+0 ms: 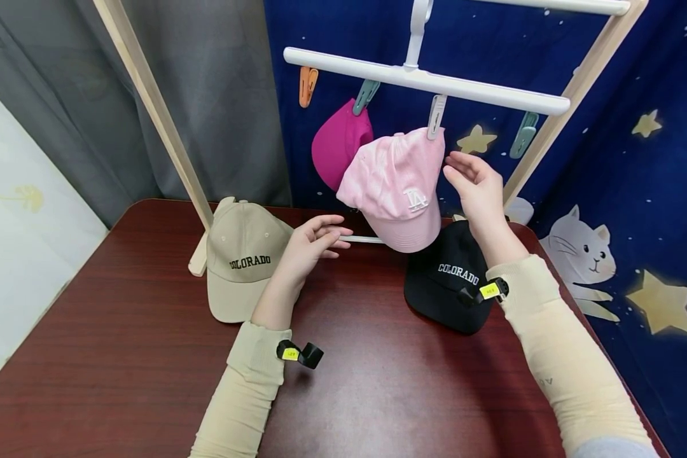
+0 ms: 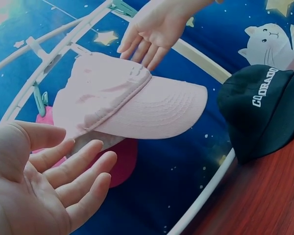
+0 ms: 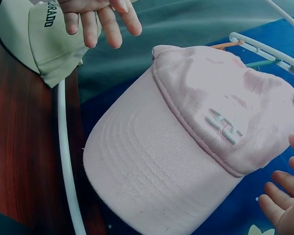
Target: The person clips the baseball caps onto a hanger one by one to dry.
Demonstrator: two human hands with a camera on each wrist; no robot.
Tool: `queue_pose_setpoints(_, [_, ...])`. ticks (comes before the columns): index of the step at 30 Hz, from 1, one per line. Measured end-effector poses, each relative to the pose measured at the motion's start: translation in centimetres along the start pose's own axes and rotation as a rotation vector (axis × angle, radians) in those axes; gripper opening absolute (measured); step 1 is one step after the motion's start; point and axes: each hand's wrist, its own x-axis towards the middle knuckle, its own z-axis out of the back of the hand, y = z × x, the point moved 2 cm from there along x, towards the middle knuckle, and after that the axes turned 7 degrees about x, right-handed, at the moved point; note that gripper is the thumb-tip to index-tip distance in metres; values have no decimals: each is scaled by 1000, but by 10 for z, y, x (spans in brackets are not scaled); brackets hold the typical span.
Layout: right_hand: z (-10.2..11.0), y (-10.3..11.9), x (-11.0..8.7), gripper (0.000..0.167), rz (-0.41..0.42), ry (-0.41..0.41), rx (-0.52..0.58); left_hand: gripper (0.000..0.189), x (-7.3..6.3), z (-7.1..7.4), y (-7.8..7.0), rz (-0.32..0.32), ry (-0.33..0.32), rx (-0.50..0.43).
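Note:
A light pink cap [image 1: 397, 184] with white letters hangs by a white clip [image 1: 436, 117] from a white hanger bar [image 1: 372, 70]. Behind it a magenta cap [image 1: 340, 143] hangs from a teal clip [image 1: 366, 97]. My left hand [image 1: 315, 245] is left of the pink cap and below it, fingers loosely extended and holding nothing. To the cap's right is my right hand [image 1: 476, 187], also holding nothing, its fingers apart from the cap in the right wrist view. The palms of both hands [image 2: 54, 186] face the pink cap [image 3: 186, 132].
A beige cap [image 1: 243, 248] sits on the brown table [image 1: 349, 369] at left, a black cap [image 1: 449, 280] at right. An orange clip [image 1: 307, 86] and another teal clip [image 1: 523, 135] hang from the bar. Wooden posts [image 1: 160, 121] rise on both sides.

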Motion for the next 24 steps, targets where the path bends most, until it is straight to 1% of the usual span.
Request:
queue_pose_setpoints(6, [6, -11, -6, 34, -18, -24, 44, 30, -1, 0, -1, -1, -14, 68])
queue_pose_setpoints(12, [14, -21, -15, 33, -36, -49, 59, 29, -2, 0, -6, 3, -14, 136])
queue_pose_setpoints(16, [18, -23, -23, 28, -38, -69, 99, 29, -4, 0, -11, 12, -5, 149])
queue_pose_setpoints(19, [23, -22, -29, 23, -21, -91, 58, 28, -5, -2, -15, 10, 4, 168])
queue_pose_setpoints(21, [26, -21, -34, 20, -7, -110, 5, 27, -6, -3, -18, 7, 11, 191])
queue_pose_setpoints(24, [32, -21, -41, 21, -6, -139, -66, 26, -7, -7, -21, -5, 25, 239])
